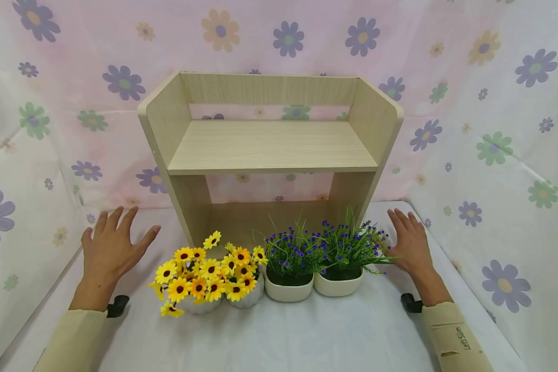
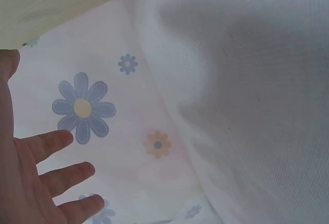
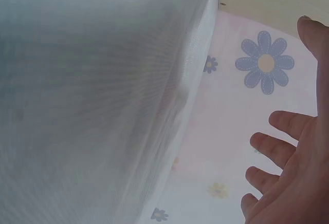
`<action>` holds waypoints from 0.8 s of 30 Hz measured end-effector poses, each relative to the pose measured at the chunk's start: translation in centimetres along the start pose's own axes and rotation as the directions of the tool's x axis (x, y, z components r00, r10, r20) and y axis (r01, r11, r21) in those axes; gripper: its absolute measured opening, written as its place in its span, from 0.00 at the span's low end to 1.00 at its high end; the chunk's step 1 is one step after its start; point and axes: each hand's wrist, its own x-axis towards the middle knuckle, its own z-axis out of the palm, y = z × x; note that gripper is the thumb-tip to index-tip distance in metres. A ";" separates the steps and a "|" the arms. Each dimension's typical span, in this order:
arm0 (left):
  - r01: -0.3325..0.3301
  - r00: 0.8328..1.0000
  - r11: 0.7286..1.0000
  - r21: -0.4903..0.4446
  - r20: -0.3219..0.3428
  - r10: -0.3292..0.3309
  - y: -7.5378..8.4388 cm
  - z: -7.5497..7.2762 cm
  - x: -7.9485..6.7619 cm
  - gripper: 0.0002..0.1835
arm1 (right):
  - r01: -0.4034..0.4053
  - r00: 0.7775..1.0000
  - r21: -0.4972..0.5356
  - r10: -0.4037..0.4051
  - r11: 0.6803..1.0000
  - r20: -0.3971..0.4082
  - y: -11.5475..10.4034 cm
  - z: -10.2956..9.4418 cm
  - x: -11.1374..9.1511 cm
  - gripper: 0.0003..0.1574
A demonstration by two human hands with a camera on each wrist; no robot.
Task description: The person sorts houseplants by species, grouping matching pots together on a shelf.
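My left hand [image 1: 110,248] is spread palm down over the white table, left of the shelf, holding nothing. On the other side my right hand [image 1: 409,242] has its fingers extended too, beside the rightmost purple-flowered plant [image 1: 349,247], whose leaf tips overlap its thumb side. A second purple-flowered plant [image 1: 290,253] in a cream pot [image 1: 289,292] stands to that plant's left. Two pots of yellow artificial flowers [image 1: 209,274] sit farther left, their blooms mingled; one grey-white pot [image 1: 247,297] shows below. In the left wrist view, the left hand's fingers [image 2: 67,178] reach in from the left edge.
Behind the plants stands a pale wooden two-tier shelf [image 1: 272,147] with raised sides and nothing on its upper board. A flower-printed cloth [image 1: 269,36] hangs at the back and both sides. White cloth covers the tabletop [image 1: 297,336].
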 end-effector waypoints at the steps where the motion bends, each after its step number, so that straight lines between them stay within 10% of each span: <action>1: -0.002 1.000 1.000 -0.003 -0.008 0.002 0.0 0.0 0.0 0.48 | 0.008 1.000 0.003 -0.008 1.000 -0.011 0.0 0.0 0.0 0.64; 24: -0.092 0.986 0.988 -0.121 -0.149 0.073 0.4 0.0 0.2 0.38 | 0.031 0.997 0.095 -0.024 0.995 -0.071 -0.8 -0.2 -0.1 0.58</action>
